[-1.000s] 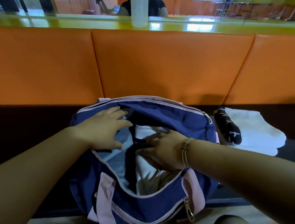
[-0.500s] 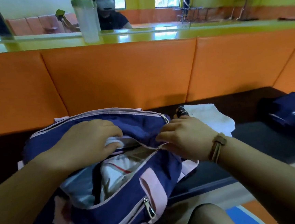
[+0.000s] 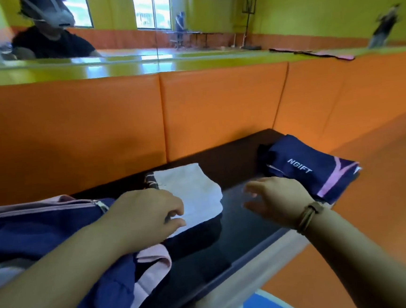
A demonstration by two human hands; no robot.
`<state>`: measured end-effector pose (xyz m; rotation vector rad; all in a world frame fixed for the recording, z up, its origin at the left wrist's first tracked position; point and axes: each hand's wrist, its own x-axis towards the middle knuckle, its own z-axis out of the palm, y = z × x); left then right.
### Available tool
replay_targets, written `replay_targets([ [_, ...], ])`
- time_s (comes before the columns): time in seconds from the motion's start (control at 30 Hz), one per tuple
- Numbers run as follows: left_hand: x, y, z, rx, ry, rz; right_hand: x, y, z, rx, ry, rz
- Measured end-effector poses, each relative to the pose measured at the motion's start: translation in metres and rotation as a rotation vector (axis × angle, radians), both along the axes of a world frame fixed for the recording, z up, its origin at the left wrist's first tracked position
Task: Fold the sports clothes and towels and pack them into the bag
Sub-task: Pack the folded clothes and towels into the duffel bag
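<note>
The navy bag [image 3: 32, 232] with pink trim lies at the lower left on the dark bench. My left hand [image 3: 148, 215] hovers over the bag's right end and the near edge of a folded white towel [image 3: 195, 193], fingers curled with nothing in them. A dark rolled item [image 3: 150, 181] pokes out behind the towel. My right hand [image 3: 274, 196] is spread open above the bench, between the towel and a folded navy garment [image 3: 308, 166] with pink stripes and white lettering at the bench's right end.
The dark bench [image 3: 240, 224] runs along orange padded wall panels [image 3: 217, 108]. A mirror above them reflects a person and the yellow room. An orange floor with blue shapes [image 3: 259, 306] lies to the right and below.
Both hands have left the bag's opening. The view swung right; my right hand moved toward the folded navy garment and my left hand came over the white towel.
</note>
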<state>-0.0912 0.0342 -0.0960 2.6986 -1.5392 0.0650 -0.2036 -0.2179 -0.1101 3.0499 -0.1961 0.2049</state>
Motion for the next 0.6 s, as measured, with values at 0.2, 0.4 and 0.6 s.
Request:
replay_targets([
  [0.2, 0.03, -0.11, -0.023, 0.017, 0.138, 0.002, -0.001, -0.097, -0.028, -0.011, -0.01, -0.324],
  [0.4, 0.063, -0.18, -0.073, 0.194, 0.08, 0.078, 0.027, -0.171, -0.055, -0.04, -0.033, -0.513],
  [0.6, 0.092, -0.199, -0.111, 0.332, 0.084, 0.184, 0.067, -0.22, -0.091, 0.064, 0.11, -0.681],
])
